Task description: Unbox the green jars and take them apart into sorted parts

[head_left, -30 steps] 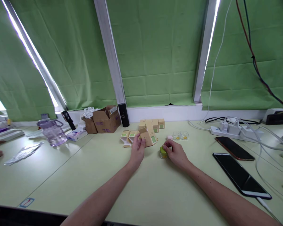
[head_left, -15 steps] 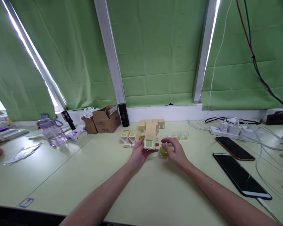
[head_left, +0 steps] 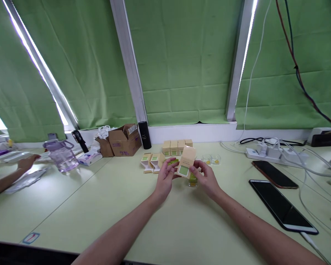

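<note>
A small tan carton with a green square window (head_left: pixel 185 162) is held tilted between both my hands. My left hand (head_left: pixel 164 178) has its fingers closed at the carton's left edge, partly behind it. The thumb of my right hand (head_left: pixel 206 178) presses on its lower right corner. Just below the carton, a small clear jar with a green lid (head_left: pixel 192 182) stands on the table, partly covered. Something green (head_left: pixel 174 161) shows behind my left fingers. Two opened cartons (head_left: pixel 151 162) lie to the left, and a row of similar cartons (head_left: pixel 173 146) stands behind.
Small clear containers with yellow bits (head_left: pixel 212 159) sit to the right of the carton. Two phones (head_left: pixel 281 206), a power strip (head_left: pixel 276 156) and loose cables lie farther right. At left are a brown box (head_left: pixel 124 141), a purple water bottle (head_left: pixel 62 156) and another person's arm (head_left: pixel 12 176).
My right hand has moved from the green-lidded jar to the carton, which now tilts to the right. At far left the other person's arm has reached farther over the table.
</note>
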The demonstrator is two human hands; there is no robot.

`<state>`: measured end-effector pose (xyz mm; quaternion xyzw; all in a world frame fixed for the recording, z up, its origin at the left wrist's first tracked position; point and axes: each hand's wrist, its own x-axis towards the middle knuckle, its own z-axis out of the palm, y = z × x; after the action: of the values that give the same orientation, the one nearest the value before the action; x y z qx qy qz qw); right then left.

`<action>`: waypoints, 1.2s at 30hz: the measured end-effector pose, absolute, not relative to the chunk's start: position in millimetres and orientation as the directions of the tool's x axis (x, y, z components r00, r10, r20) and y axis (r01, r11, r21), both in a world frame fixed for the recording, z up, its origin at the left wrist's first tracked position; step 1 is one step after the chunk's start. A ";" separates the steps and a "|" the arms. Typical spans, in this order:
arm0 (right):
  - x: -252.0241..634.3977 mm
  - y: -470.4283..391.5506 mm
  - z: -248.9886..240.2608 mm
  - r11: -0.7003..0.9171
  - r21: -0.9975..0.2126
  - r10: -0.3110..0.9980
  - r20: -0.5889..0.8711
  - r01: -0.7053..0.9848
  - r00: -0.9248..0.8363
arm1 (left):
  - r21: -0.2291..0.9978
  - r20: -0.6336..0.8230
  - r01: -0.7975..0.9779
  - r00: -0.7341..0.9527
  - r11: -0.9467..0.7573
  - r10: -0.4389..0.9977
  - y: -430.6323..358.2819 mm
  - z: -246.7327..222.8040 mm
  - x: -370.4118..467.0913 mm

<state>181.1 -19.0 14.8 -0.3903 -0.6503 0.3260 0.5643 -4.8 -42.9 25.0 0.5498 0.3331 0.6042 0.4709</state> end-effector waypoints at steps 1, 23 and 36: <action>181.6 -18.1 14.9 0.465 -0.879 0.885 0.462 0.102 -0.058 | 0.910 0.383 -0.198 0.073 -0.363 0.921 -43.5 24.9 -4.7; 180.2 -13.9 9.8 0.420 -0.907 0.906 0.419 0.008 -0.068 | 0.857 0.512 -0.035 0.181 -0.514 0.840 -50.4 20.9 0.7; 179.1 -15.7 12.4 0.467 -0.882 0.882 0.457 0.072 -0.116 | 0.834 0.548 -0.035 0.163 -0.550 0.821 -50.8 24.0 0.4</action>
<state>179.1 -15.7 12.4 -0.3656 -0.6519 0.3646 0.5553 0.4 -50.8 24.0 0.6660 0.2949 0.5757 0.3715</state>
